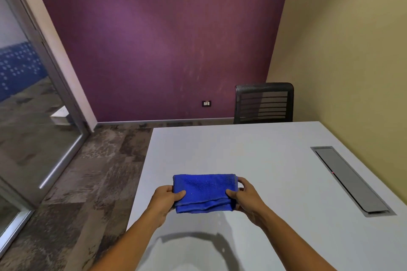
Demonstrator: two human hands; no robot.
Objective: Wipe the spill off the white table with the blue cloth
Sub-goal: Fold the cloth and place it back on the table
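Head view, downward over table [253, 152]

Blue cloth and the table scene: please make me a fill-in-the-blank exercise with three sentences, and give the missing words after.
1. The folded blue cloth is held by ____ hands, the left hand and the right hand.
2. The black mesh chair stands at the far end of the white ____.
3. The wall behind the chair, with the socket, is ____.

Missing words: both; table; purple
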